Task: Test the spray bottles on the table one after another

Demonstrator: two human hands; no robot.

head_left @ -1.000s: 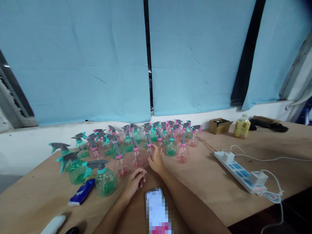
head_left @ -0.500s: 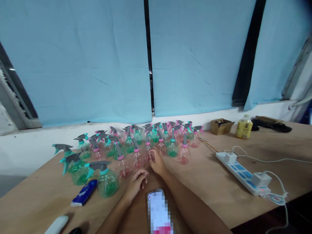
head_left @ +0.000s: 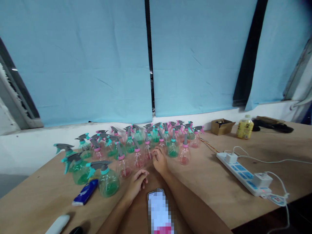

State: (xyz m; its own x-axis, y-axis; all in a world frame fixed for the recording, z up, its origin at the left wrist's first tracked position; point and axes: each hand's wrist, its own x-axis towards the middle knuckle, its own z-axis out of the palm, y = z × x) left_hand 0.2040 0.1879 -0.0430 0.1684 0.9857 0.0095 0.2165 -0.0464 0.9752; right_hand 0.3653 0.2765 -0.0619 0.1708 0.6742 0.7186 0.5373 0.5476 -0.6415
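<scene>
Many clear spray bottles stand in a cluster on the wooden table. My right hand [head_left: 160, 160], its fingers loosely bent and apart, is just to the right of a pink-collared spray bottle [head_left: 147, 154]; I cannot tell if the fingertips touch it. Nearer to me, my left hand [head_left: 138, 182] lies loosely curled with nothing in it, in front of another pink-collared spray bottle [head_left: 138, 160]. Further left, a green-tinted spray bottle [head_left: 109, 185] has a turquoise collar and grey trigger head. Between my forearms lies a phone [head_left: 159, 211] with a blurred-out screen.
A blue tube [head_left: 85, 192] and a white object [head_left: 58, 224] lie at the left. To the right are a white power strip [head_left: 240, 174] with plugs and cables, a small cardboard box [head_left: 221, 127] and a yellow drink bottle [head_left: 245, 127]. Blue curtains [head_left: 97, 58] hang behind.
My right hand has drawn slightly right, away from the pink-collared bottle. My left hand keeps its place. The view has shifted very slightly.
</scene>
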